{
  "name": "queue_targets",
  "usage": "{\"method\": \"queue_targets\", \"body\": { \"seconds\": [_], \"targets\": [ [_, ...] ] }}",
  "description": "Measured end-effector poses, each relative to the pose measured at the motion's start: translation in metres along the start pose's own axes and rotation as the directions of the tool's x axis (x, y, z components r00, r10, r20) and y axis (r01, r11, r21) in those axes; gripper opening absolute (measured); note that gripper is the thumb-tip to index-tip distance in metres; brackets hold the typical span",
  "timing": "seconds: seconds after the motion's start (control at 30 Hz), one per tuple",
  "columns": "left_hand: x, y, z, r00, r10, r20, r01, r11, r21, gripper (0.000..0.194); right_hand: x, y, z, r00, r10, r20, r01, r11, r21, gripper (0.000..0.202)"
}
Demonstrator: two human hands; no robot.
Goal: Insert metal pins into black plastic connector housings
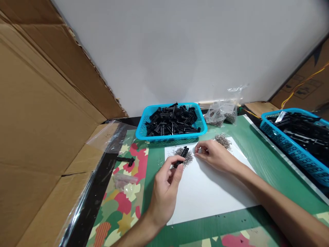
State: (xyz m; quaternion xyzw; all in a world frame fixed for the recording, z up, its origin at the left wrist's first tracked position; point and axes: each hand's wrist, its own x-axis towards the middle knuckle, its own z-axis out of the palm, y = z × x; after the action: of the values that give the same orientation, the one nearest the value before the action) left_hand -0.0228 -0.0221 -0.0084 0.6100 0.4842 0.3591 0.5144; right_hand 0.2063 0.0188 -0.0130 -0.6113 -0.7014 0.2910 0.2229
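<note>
My left hand [166, 190] pinches a small black plastic part [184, 151] between thumb and fingers, holding it tilted above the white paper [205, 195]. Just right of it, my right hand [212, 154] is closed in a pinch; a thin, light sliver shows at its fingertips, too small to name. Behind the black part lies a loose pile of tiny metal pieces [190, 158]. A second, browner pile of small metal pieces [222, 140] sits on the paper beyond my right wrist.
A blue basket [171, 138] full of black parts stands at the back, another blue basket [295, 145] at the right. Clear bags of metal pieces [221, 115] rest by the wall. One black part [125, 160] and a small plastic bag [125, 181] lie at left, near cardboard [33, 103].
</note>
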Motion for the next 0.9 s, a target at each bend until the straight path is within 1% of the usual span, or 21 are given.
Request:
{"method": "queue_targets", "body": {
  "seconds": [0.1, 0.27, 0.37, 0.53, 0.6, 0.67, 0.77, 0.83, 0.9],
  "targets": [
    [0.002, 0.000, 0.000, 1.000, -0.009, 0.011, 0.009, 0.999, -0.039, 0.033, 0.000, 0.005, -0.004, 0.999, -0.023, 0.040, 0.020, 0.998, 0.056, 0.009],
    [0.004, -0.001, -0.001, 0.999, -0.026, 0.040, 0.030, 0.994, -0.105, 0.035, 0.001, 0.006, -0.009, 0.997, -0.017, 0.074, 0.005, 0.986, 0.166, 0.012],
    [0.004, -0.002, -0.002, 0.998, -0.023, 0.054, 0.030, 0.993, -0.115, 0.035, 0.002, 0.004, -0.010, 0.997, -0.021, 0.070, 0.008, 0.983, 0.182, 0.011],
    [0.004, -0.003, -0.004, 0.999, -0.006, 0.036, 0.009, 0.994, -0.112, 0.036, 0.003, 0.003, -0.009, 0.996, -0.031, 0.079, 0.019, 0.988, 0.152, 0.009],
    [0.004, -0.003, -0.004, 1.000, -0.005, 0.029, 0.008, 0.992, -0.124, 0.037, 0.000, 0.003, -0.009, 0.996, -0.035, 0.087, 0.020, 0.985, 0.173, 0.012],
    [0.004, -0.003, -0.004, 1.000, -0.004, 0.029, 0.008, 0.990, -0.140, 0.036, -0.003, 0.003, -0.010, 0.995, -0.041, 0.090, 0.019, 0.972, 0.234, 0.014],
    [0.005, -0.001, -0.003, 1.000, 0.010, 0.029, -0.004, 0.982, -0.189, 0.032, -0.009, 0.002, -0.012, 0.994, -0.070, 0.089, 0.027, 0.908, 0.419, 0.017],
    [0.006, 0.000, -0.003, 0.999, 0.007, 0.034, 0.003, 0.963, -0.270, 0.032, -0.013, -0.001, -0.014, 0.993, -0.098, 0.066, 0.046, 0.833, 0.551, 0.018],
    [0.007, 0.002, -0.002, 0.998, -0.024, 0.060, 0.044, 0.927, -0.372, 0.035, -0.017, -0.004, -0.015, 0.992, -0.121, 0.038, 0.068, 0.760, 0.647, 0.019]
  ]
}}
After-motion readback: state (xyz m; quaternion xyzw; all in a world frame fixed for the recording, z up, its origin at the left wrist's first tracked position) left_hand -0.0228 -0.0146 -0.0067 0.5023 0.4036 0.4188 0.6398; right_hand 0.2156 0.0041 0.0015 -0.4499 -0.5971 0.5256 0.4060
